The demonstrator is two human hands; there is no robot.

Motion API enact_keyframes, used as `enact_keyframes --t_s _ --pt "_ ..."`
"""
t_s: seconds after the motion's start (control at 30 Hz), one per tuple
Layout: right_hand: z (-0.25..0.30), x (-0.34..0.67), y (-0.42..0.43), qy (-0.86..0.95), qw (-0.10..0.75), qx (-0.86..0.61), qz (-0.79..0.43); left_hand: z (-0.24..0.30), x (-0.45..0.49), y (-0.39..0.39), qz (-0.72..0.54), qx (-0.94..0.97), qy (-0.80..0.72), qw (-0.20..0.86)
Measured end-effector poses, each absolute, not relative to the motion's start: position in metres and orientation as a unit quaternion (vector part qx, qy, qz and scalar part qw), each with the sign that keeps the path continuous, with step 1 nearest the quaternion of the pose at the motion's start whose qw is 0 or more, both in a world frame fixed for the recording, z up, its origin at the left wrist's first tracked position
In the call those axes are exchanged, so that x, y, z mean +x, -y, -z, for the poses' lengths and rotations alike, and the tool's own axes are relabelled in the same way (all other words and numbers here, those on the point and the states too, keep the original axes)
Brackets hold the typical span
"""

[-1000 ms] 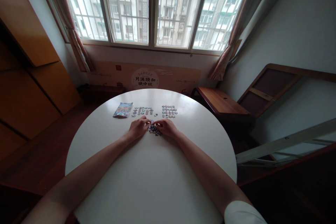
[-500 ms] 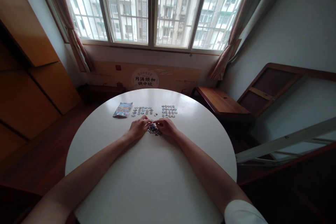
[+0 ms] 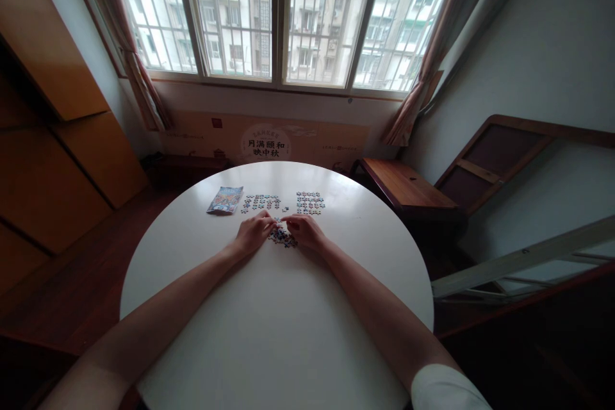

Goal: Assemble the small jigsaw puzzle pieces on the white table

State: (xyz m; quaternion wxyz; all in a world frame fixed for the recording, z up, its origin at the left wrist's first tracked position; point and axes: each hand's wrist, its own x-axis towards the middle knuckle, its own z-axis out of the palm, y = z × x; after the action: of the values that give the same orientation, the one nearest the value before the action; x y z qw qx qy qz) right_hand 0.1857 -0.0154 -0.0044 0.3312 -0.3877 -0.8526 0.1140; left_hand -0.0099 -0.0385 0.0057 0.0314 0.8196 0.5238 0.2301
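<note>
Two hands of mine meet at the pile of puzzle pieces [image 3: 282, 237]: left hand [image 3: 254, 232] at its left edge, fingertips drawn together; right hand [image 3: 306, 230] at its right, forefinger reaching inward, other fingers curled. Whether either grips a piece I cannot tell. The pile is broad toward me and narrows away; single pieces are too small to read for direction. Beyond the pile, farther left, a printed packet [image 3: 225, 200] slants away from me, its lettering illegible. Well beyond the pile, a board [image 3: 266, 149] reads 月满颐和 映中秋.
</note>
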Motion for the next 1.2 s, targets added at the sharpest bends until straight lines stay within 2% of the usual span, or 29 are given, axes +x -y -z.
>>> enact_keyframes --t_s 0.17,0.4,0.7,1.2 --pt "0.0056 0.1874 0.0148 0.855 0.34 -0.376 -0.107 -0.0038 -0.0104 0.0373 -0.246 0.816 -0.522 0.034" --pt "0.0064 0.1869 0.0137 0.855 0.397 -0.323 -0.084 -0.0015 -0.0113 0.0359 -0.248 0.817 -0.52 0.029" --pt "0.0078 0.1849 0.0116 0.877 0.362 -0.304 -0.086 -0.0001 -0.0118 0.0351 -0.242 0.819 -0.52 0.01" --pt "0.0015 0.1804 0.0187 0.874 0.373 -0.301 -0.077 -0.002 -0.0105 0.0355 -0.272 0.806 -0.526 0.025"
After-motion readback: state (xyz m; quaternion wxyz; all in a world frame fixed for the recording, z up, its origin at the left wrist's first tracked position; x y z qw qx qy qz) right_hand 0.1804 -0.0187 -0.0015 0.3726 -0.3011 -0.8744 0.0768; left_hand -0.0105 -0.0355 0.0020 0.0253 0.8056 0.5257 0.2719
